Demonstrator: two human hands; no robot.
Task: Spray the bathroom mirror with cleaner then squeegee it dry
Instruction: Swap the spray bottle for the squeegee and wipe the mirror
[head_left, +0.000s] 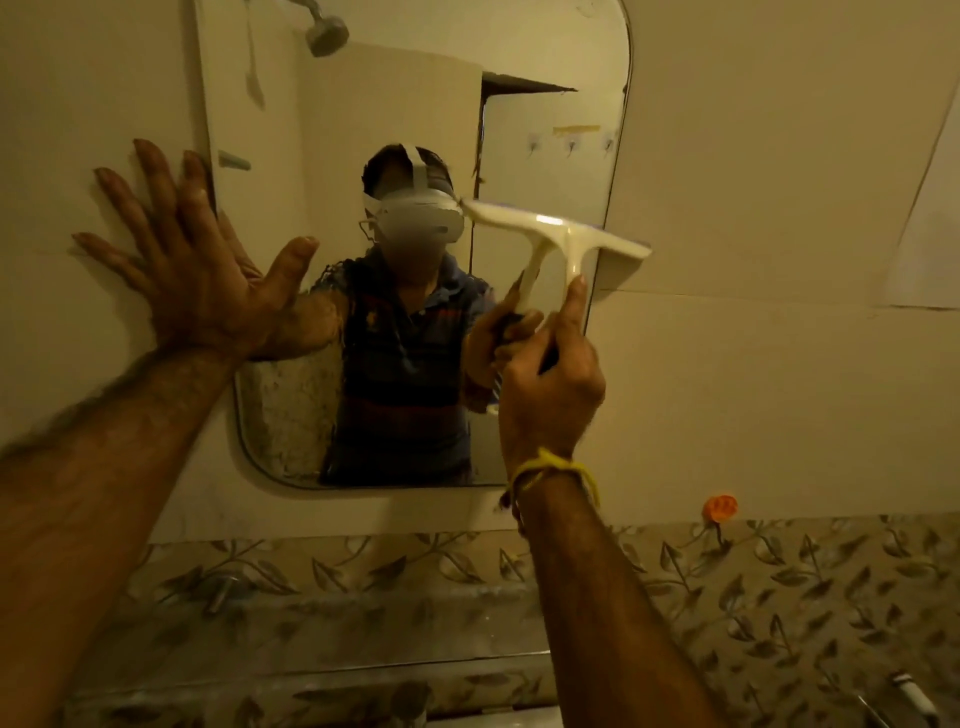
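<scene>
Left hand (192, 265) is spread flat, fingers splayed wide, arm stretched forward and up. Right hand (550, 384) is raised, fist curled tight in a grip, index finger extended upward, yellow thread (553, 470) round the wrist.

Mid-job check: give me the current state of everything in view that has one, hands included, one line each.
left hand: open, fingers spread, pressed flat across the mirror's left edge and the wall.
right hand: closed around the squeegee handle.
squeegee: held up at the mirror's right side, blade tilted, right end past the edge.
mirror: on the wall; whether wet or dry cannot be told.
yellow thread: tied around the right wrist.
</scene>
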